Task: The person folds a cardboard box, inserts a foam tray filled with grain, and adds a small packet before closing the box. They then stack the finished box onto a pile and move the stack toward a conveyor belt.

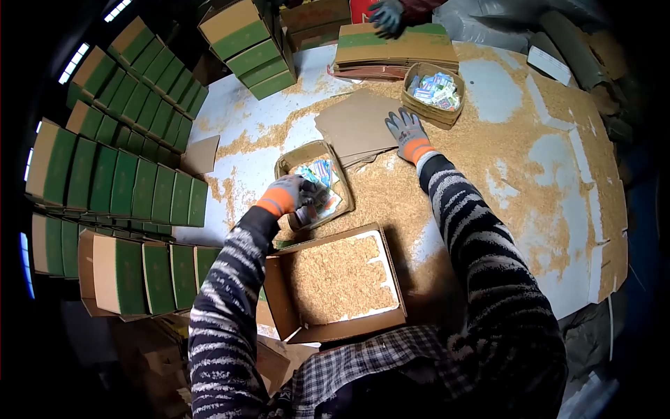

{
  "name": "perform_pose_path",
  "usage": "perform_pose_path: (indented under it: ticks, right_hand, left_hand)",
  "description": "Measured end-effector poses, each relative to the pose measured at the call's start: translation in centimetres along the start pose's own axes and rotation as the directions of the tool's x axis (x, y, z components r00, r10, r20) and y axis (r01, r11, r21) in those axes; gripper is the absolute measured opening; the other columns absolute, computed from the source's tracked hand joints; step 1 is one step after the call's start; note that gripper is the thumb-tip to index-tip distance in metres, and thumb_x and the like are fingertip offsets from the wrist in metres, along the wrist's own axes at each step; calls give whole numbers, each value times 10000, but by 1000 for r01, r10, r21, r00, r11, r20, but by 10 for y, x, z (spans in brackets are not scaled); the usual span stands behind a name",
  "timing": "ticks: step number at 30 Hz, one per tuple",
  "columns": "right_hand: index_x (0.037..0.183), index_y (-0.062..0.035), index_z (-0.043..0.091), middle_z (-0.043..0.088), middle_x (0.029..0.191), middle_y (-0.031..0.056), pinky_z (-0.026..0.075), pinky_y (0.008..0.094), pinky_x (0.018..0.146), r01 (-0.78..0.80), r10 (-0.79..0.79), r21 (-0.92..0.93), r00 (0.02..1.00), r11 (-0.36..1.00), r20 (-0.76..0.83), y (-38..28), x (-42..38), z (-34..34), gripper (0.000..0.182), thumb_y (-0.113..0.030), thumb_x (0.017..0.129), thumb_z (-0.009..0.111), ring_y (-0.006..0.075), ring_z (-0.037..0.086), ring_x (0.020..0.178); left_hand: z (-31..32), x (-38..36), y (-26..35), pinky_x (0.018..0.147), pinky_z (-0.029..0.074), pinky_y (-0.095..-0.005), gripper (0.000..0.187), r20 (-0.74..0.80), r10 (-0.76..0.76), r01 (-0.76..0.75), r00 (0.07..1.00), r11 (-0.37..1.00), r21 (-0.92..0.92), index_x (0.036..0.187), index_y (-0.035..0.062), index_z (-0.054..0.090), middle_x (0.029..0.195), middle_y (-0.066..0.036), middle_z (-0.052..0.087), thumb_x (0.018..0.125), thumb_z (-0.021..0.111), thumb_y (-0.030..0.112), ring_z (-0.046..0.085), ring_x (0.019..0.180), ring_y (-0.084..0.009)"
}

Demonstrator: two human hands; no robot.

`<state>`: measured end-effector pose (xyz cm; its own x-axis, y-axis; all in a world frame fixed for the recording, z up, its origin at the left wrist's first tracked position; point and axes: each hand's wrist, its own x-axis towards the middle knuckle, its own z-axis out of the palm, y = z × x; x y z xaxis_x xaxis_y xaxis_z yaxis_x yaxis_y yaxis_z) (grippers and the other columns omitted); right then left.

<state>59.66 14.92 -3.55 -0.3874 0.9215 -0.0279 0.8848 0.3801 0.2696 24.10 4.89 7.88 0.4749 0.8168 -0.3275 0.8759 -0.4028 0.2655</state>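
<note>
1. The open brown cardboard box filled with sawdust-like shavings [340, 279] sits at the near edge of the tabletop [502, 98], directly in front of the person. Its long axis runs left to right, slightly raised toward the right; its flaps are folded outward.
2. The small brown cardboard tray of colourful packets [313, 178] lies just beyond the box. Its long axis points away from the person, tilted a little to the left.
3. The left hand [287, 195], in a grey glove with an orange cuff, is at the near end of the tray. Its grip is curled closed around packets; the exact number cannot be told.
4. The right hand [407, 133], gloved alike, rests palm down with fingers spread on the flat brown cardboard sheets [356, 126], beyond and to the right of the tray.
5. A second brown tray of packets [434, 92] stands farther right of the sheets.
6. Printing on the packets is too small to read.
7. Stacks of green-and-tan closed cartons [118, 181] stand left of the box.
8. Another person's gloved hand [386, 15] rests on a flattened carton stack [394, 45] at the far edge.
</note>
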Motion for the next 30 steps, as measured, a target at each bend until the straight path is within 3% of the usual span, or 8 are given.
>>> perform_pose_path:
  ticks: [6,11,14,16,18,21,25,30]
  right_hand:
    - [1420,-234,422,352,1528,33,295,304,1127,175,-208,128,920,976,333,2,-3,-19,461,-158,993,266,193,371,1377]
    - [1249,-183,573,589,1261,41,474,343,921,132,-75,311,979,941,-187,27,-43,-40,353,-121,925,448,230,586,1105]
    - [1193,-150,609,638,1151,59,507,348,863,136,151,489,852,862,-502,28,-86,-108,332,-118,866,559,245,629,991]
    - [1159,-134,625,646,1107,66,523,349,829,231,279,583,705,779,-652,10,-123,-162,343,-115,817,637,255,634,945]
    - [1123,-114,636,641,1081,76,545,362,762,387,243,603,664,698,-707,-16,-167,-209,382,-88,749,708,266,633,928]
    - [1100,-108,661,629,1017,62,544,346,703,630,-59,452,620,631,-782,-57,-219,-231,360,-109,743,711,232,625,853]
    - [1033,-119,649,601,1029,39,498,330,763,665,-538,370,745,649,-395,-111,-278,-233,258,-199,803,565,214,587,945]
    - [840,-104,667,583,964,64,490,339,712,744,-800,351,599,569,26,-145,-285,-246,139,-181,739,610,233,566,889]
  left_hand:
    - [63,69,-7,867,501,-413,420,137,77,-118,988,937,328,1047,62,653,1042,-180,668,746,669,355,632,986,-353]
    - [67,65,-15,789,513,-434,178,118,-65,35,991,970,240,871,108,712,924,-185,680,751,639,217,643,899,-366]
    - [83,67,-40,854,495,-438,302,100,-49,31,994,984,178,981,75,667,993,-202,664,700,693,180,612,985,-386]
    - [99,53,-33,850,498,-439,256,-162,-45,69,986,987,147,946,67,684,980,-204,668,716,679,180,618,977,-386]
    - [113,53,-35,862,499,-448,225,-350,-95,121,932,991,53,941,80,694,1004,-215,666,727,669,145,609,1010,-398]
    - [96,51,-34,862,501,-443,210,-281,-139,140,950,990,-17,933,88,699,1012,-212,667,732,662,137,611,1012,-393]
    - [85,38,-38,835,510,-425,199,-196,-208,175,958,970,-171,909,104,709,987,-189,677,715,685,144,627,969,-371]
    - [41,30,-41,709,529,-351,238,-387,-177,89,905,968,-235,913,118,705,783,-87,696,676,728,127,668,752,-271]
